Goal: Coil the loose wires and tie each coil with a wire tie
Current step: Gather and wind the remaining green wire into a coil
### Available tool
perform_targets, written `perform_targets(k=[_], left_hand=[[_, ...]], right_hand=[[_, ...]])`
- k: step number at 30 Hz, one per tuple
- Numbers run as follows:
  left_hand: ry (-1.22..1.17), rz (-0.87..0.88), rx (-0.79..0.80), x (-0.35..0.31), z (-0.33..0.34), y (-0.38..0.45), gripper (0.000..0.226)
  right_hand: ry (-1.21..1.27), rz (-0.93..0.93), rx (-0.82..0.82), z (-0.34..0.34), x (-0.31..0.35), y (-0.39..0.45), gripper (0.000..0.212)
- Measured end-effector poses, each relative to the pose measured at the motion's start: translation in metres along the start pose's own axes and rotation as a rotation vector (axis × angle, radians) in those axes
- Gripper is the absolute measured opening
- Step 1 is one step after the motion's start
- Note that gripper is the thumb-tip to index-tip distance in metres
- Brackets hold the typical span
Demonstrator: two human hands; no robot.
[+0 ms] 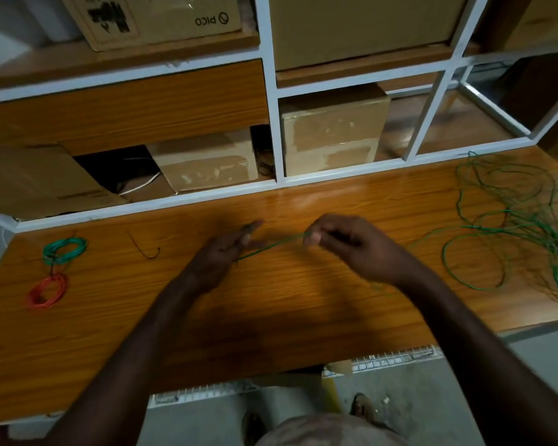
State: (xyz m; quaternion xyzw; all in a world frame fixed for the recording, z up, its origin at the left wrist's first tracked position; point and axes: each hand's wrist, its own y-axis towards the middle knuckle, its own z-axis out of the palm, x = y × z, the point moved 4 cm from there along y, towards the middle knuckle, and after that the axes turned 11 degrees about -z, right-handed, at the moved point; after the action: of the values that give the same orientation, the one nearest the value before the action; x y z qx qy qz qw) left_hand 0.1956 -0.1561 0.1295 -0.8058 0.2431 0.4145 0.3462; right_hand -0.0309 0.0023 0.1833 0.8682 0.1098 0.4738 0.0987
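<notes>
A loose green wire [509, 220] lies tangled on the right of the wooden table [207, 317]. One strand of it runs left to my hands at the table's middle. My right hand [339, 243] pinches that strand between thumb and curled fingers. My left hand [226, 249] has its fingers stretched out, and the wire's end passes under its palm; whether it holds the wire is unclear. A tied green coil [65, 249] and a tied red coil [47, 291] lie at the far left. A short dark wire tie [144, 249] lies near them.
A white-framed shelf [273, 91] rises behind the table, holding cardboard boxes [332, 130]. More boxes [207, 162] and a white cable sit in its lower left bay. The table's front edge is near my body, with the floor and my feet below.
</notes>
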Motion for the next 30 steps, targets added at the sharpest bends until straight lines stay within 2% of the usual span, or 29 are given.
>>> perform_targets(k=[2,4,7,12,15,17,19,22,25,28,30], left_hand=[[-0.172,-0.007,0.155,-0.009,0.028,-0.011,0.04],[-0.455,-0.017,0.335,-0.023,0.051,-0.025,0.043],[-0.723,0.036,0.443,-0.04,0.069,-0.042,0.048],[-0.992,0.123,0.472,-0.053,0.073,-0.051,0.054],[-1.15,0.132,0.543,-0.06,0.07,-0.047,0.057],[-1.216,0.137,0.512,-0.064,0.065,-0.039,0.056],[-1.251,0.153,0.407,-0.065,0.056,-0.026,0.054],[-1.195,0.165,0.168,-0.064,0.037,-0.005,0.052],[-0.976,0.139,-0.073,-0.059,0.019,0.015,0.047],[-0.397,0.137,-0.388,-0.044,0.005,0.029,0.047],[-0.029,0.122,-0.503,-0.033,0.001,0.034,0.049]], right_hand=[[-0.03,0.005,-0.15,-0.024,-0.004,0.013,0.017],[-0.046,0.032,-0.267,-0.035,-0.017,0.026,0.018],[-0.063,0.085,-0.336,-0.032,-0.038,0.038,0.018],[-0.092,0.148,-0.278,0.007,-0.068,0.031,0.017],[-0.087,0.174,-0.216,0.029,-0.079,0.018,0.016],[-0.087,0.16,-0.146,0.044,-0.079,0.007,0.015],[-0.067,0.17,-0.07,0.057,-0.076,-0.005,0.015],[-0.015,0.171,0.051,0.077,-0.061,-0.018,0.018],[0.062,0.171,0.17,0.085,-0.036,-0.029,0.024],[0.108,0.146,0.253,0.075,-0.012,-0.034,0.027],[0.103,0.129,0.307,0.061,0.0,-0.033,0.026]])
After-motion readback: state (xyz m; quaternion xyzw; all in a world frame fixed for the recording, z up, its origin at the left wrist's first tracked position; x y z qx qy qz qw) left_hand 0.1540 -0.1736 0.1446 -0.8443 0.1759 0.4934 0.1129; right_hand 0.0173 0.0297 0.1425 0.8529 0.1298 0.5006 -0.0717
